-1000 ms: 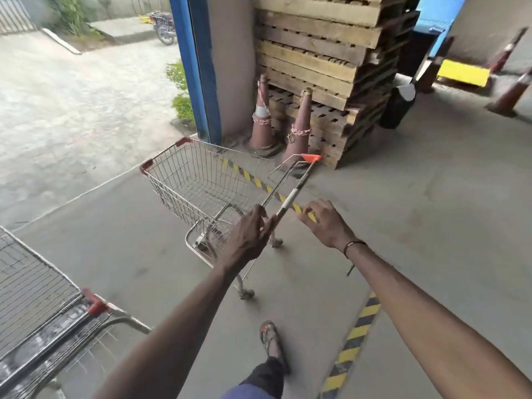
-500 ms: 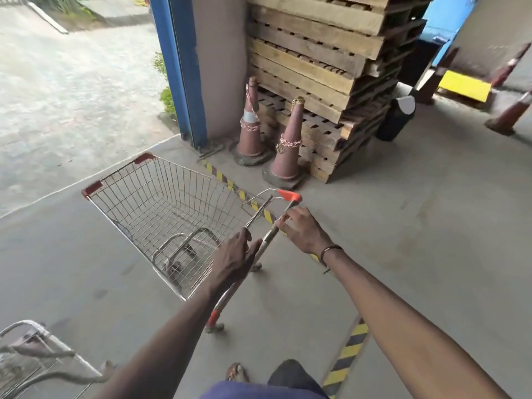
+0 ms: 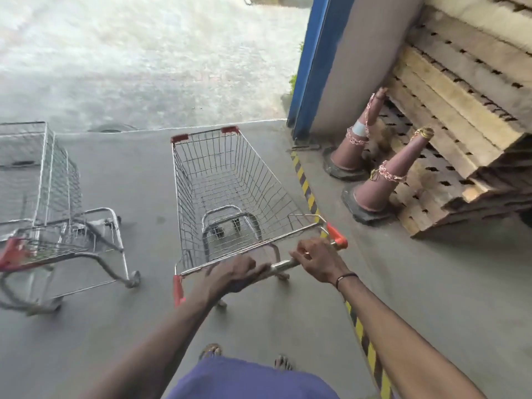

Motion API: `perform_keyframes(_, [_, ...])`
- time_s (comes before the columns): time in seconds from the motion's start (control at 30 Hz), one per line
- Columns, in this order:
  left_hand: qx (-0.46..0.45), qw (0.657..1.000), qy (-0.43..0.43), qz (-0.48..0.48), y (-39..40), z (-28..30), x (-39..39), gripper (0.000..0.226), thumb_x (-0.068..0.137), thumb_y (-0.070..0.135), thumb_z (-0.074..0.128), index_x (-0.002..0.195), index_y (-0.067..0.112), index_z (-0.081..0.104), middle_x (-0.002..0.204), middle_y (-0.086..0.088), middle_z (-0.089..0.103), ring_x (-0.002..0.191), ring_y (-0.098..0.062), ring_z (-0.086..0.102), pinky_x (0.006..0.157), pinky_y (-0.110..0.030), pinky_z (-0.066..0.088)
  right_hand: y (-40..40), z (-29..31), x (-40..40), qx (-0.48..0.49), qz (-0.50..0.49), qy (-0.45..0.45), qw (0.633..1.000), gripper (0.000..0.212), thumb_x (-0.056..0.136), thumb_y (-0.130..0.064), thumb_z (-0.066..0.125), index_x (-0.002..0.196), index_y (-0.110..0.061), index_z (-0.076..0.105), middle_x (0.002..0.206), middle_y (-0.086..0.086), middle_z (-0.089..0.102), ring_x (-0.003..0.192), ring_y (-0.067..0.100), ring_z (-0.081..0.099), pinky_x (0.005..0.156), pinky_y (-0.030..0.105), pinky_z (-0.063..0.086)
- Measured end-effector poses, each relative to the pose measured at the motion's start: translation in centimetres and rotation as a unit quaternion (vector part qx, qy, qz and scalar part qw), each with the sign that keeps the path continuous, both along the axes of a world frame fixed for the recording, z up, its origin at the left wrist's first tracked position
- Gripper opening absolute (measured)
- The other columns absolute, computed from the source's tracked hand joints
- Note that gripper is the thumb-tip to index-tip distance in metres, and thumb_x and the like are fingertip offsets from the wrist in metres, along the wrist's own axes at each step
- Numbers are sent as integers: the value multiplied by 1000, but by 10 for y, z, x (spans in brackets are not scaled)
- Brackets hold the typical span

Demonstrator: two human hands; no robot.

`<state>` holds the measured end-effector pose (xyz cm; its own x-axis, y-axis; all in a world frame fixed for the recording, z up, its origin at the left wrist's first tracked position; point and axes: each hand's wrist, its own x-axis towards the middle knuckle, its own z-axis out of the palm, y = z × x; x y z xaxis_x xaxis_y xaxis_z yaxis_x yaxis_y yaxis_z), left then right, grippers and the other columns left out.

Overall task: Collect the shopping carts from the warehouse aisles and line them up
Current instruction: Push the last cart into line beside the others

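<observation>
Both hands grip the metal handle bar of a red-trimmed silver wire shopping cart (image 3: 230,191) at centre: left hand (image 3: 233,273) closed near its left end, right hand (image 3: 316,260) closed near the right. A second wire cart (image 3: 57,203) stands apart at left; two faded red traffic cones (image 3: 383,180) stand against stacked wooden pallets (image 3: 460,110) at right.

Two dusty cones (image 3: 371,180) are sitting to your right, chains draped around them, both leaning against a stack of wooden pallets (image 3: 460,110). You are looking at a yellow-and-black floor stripe (image 3: 305,187) running along the concrete (its far end is meeting a blue post (image 3: 313,64)). Pale paving is lying beyond.
</observation>
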<state>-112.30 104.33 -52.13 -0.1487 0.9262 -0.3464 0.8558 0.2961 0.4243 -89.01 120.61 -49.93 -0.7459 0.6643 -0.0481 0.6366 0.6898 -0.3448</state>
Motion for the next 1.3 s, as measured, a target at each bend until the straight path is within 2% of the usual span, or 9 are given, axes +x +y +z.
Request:
perform_keyframes(0.1, [-44, 998, -2, 49, -13, -1, 6, 97, 90, 93, 17, 70, 8, 60, 64, -5, 64, 64, -25, 64, 74, -44, 57, -4, 1, -12, 17, 54, -48, 997, 63, 97, -72, 24, 67, -24, 52, 68, -1, 60, 72, 26, 61, 65, 40, 41])
perform_keyframes(0.2, [-43, 993, 47, 104, -35, 2, 8, 99, 89, 92, 12, 69, 8, 61, 80, -10, 72, 70, -28, 66, 66, -41, 50, -3, 2, -19, 51, 82, -95, 991, 67, 106, -61, 30, 68, -18, 64, 75, 11, 69, 76, 33, 66, 64, 38, 32])
perform_keyframes(0.4, [12, 969, 162, 189, -66, 2, 18, 110, 88, 85, -12, 105, 20, 75, 84, -1, 70, 78, -25, 67, 66, -37, 50, -8, -1, -34, 85, 122, -149, 978, 65, 105, -53, 25, 76, -15, 69, 81, 11, 71, 78, 32, 67, 67, 39, 46])
perform_keyframes(0.6, [6, 960, 181, 215, -79, 22, 2, 69, 107, 57, 23, 64, 12, 53, 60, -2, 45, 61, -27, 51, 59, -37, 34, -29, -1, -56, 73, 131, -134, 980, 54, 106, -43, 38, 61, -13, 44, 71, 12, 62, 70, 33, 61, 61, 38, 41])
perform_keyframes(0.7, [14, 959, 178, 221, -86, 27, -16, 63, 108, 50, 30, 59, 12, 43, 64, -7, 49, 63, -30, 51, 60, -37, 33, -39, 2, -73, 71, 122, -122, 982, 51, 106, -40, 41, 67, -13, 60, 73, 14, 65, 72, 35, 64, 61, 38, 40])
perform_keyframes(0.87, [26, 958, 185, 220, -100, 39, -56, 55, 110, 42, 37, 60, 17, 38, 77, -15, 64, 70, -33, 58, 62, -37, 33, -57, 9, -119, 64, 116, -113, 985, 46, 105, -40, 41, 74, -17, 66, 71, 8, 60, 69, 31, 58, 61, 36, 36])
perform_keyframes(1.0, [24, 952, 211, 219, -108, 41, -92, 42, 111, 41, 35, 81, 22, 58, 91, -14, 72, 87, -35, 69, 66, -38, 38, -66, 7, -163, 71, 98, -124, 985, 49, 104, -44, 38, 71, -17, 61, 69, 4, 55, 66, 28, 55, 60, 35, 34])
perform_keyframes(1.17, [30, 953, 219, 209, -114, 24, -151, 47, 111, 42, 32, 99, 17, 70, 89, -13, 72, 84, -34, 68, 66, -37, 43, -71, 2, -218, 73, 74, -135, 985, 52, 104, -48, 38, 70, -16, 61, 70, 6, 59, 67, 28, 54, 60, 36, 32])
perform_keyframes(1.3, [29, 951, 231, 206, -115, 9, -200, 77, 97, 51, 2, 93, 17, 71, 80, -6, 67, 65, -25, 51, 53, -35, 35, -75, 5, -261, 77, 64, -145, 984, 49, 105, -48, 38, 73, -18, 60, 74, 5, 59, 71, 27, 52, 62, 36, 30])
